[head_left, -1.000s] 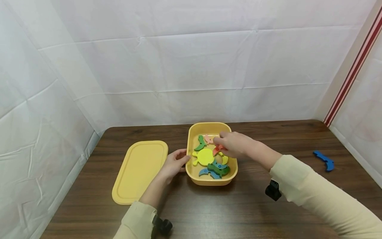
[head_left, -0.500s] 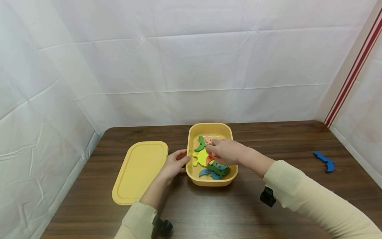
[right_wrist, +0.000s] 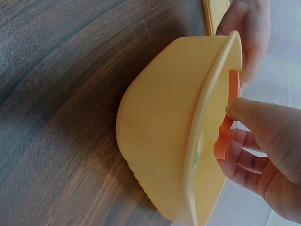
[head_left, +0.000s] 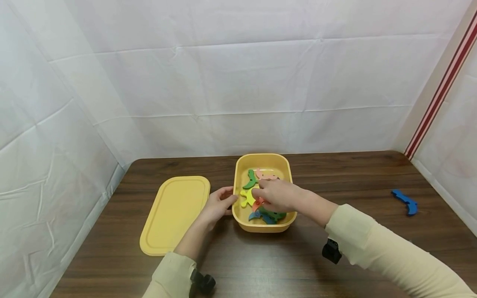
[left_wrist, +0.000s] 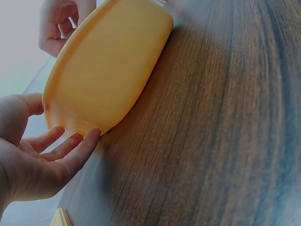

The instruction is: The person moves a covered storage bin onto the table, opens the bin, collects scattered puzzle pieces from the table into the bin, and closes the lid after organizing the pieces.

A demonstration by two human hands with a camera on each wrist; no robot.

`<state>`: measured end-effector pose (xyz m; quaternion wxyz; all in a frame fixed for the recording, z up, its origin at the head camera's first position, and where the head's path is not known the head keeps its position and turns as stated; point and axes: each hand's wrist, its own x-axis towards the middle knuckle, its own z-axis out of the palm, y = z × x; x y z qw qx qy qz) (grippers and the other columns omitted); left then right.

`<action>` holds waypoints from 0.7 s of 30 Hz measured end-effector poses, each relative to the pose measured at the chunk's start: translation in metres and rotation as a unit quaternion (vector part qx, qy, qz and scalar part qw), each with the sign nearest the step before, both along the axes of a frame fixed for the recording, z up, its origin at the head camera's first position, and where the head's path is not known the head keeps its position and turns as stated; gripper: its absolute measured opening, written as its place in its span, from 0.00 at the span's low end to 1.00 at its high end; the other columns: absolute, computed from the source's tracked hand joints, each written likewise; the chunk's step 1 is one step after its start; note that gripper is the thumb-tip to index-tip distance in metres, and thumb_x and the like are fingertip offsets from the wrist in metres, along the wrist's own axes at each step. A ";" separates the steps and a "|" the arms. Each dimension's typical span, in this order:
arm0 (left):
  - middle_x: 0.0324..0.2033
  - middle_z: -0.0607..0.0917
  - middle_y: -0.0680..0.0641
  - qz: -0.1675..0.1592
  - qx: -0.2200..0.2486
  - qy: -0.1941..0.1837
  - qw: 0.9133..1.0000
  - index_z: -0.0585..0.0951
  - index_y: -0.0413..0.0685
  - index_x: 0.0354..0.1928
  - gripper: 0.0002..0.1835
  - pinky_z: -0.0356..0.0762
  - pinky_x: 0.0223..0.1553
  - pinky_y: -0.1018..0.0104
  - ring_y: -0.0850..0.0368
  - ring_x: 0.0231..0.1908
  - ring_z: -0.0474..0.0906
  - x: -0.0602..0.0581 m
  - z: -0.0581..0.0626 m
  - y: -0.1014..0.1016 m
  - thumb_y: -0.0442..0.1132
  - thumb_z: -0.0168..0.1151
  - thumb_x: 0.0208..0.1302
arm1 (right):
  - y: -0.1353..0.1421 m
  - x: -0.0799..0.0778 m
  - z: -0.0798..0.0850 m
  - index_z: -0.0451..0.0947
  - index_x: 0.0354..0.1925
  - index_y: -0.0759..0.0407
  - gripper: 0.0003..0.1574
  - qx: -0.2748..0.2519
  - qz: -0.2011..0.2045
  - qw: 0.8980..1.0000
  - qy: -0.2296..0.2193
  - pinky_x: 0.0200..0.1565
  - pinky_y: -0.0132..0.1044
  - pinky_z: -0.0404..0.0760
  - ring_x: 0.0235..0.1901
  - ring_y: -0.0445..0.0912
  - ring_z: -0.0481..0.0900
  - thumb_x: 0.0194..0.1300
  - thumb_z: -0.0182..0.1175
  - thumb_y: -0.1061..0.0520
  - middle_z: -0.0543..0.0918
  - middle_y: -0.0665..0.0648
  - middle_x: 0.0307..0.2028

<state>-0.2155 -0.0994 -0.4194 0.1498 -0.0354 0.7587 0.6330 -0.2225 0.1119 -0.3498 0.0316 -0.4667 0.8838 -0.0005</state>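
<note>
In the head view, a yellow plastic box (head_left: 242,224) holds several flat animal-shaped pieces. My left hand (head_left: 218,203) holds its left side, the thumb over the rim and the other fingertips against the outer wall (left_wrist: 99,84). Inside the box, my right hand (head_left: 279,195) pinches a red-orange shaped piece (right_wrist: 227,117) between thumb and fingers. Under and around that hand lie a yellow piece (head_left: 246,198), a green one (head_left: 251,180), a pink one (head_left: 265,176), a dark green one (head_left: 277,215) and blue ones (head_left: 257,215), partly hidden.
A flat yellow lid (head_left: 175,215) lies on the dark wooden table (head_left: 268,265) left of the box. A blue curved piece (head_left: 405,201) rests far right. White cloth (head_left: 238,82) hangs behind the table.
My right hand has moved left and toward me within the box, carrying the red-orange piece over the yellow one. More of the pink piece shows. My left hand has stayed at the box.
</note>
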 end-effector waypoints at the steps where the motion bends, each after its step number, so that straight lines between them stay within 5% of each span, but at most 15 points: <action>1: 0.53 0.74 0.40 -0.001 0.000 0.001 1.000 0.68 0.41 0.61 0.23 0.82 0.40 0.61 0.50 0.48 0.77 0.000 0.000 0.000 0.40 0.53 0.66 | -0.001 0.000 0.000 0.72 0.39 0.52 0.09 -0.001 0.001 1.000 -0.002 0.29 0.31 0.69 0.25 0.41 0.66 0.59 0.58 0.56 0.71 0.50 0.29; 13: 0.53 0.74 0.40 0.002 0.006 -0.004 1.000 0.68 0.42 0.61 0.23 0.81 0.41 0.60 0.49 0.49 0.76 0.003 0.005 0.000 0.39 0.54 0.66 | -0.003 0.006 -0.004 0.74 0.43 0.55 0.13 -0.033 0.020 0.999 0.019 0.30 0.32 0.74 0.26 0.42 0.70 0.60 0.60 0.52 0.74 0.53 0.33; 21: 0.53 0.75 0.42 0.004 -0.001 -0.007 1.000 0.69 0.44 0.61 0.22 0.81 0.41 0.61 0.51 0.47 0.77 0.001 0.001 -0.001 0.41 0.54 0.66 | 0.000 0.007 -0.005 0.72 0.54 0.51 0.24 -0.016 -0.008 1.000 0.022 0.45 0.42 0.79 0.46 0.49 0.76 0.60 0.61 0.47 0.75 0.55 0.49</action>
